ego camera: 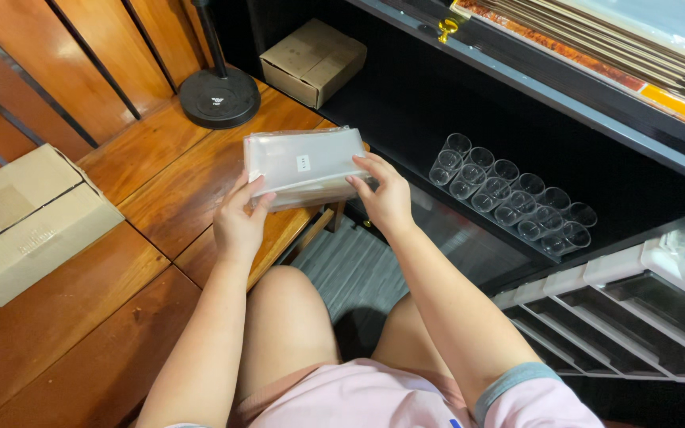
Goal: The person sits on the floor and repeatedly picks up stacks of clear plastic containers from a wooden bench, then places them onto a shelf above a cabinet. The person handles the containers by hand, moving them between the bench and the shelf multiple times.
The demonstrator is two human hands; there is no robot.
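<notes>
between both hands' fingers (257, 190), clear bag stack (304, 165)

Warm, even light falls from overhead, leaving soft glare on the wooden floor (120, 317) and the clear plastic packet (307, 166). The black shelf (406, 103) stays dim, and everything looks sharp, slightly stretched at the edges.

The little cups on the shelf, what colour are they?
The cups are clear, see-through plastic with no colour, seen in the head view.
</notes>
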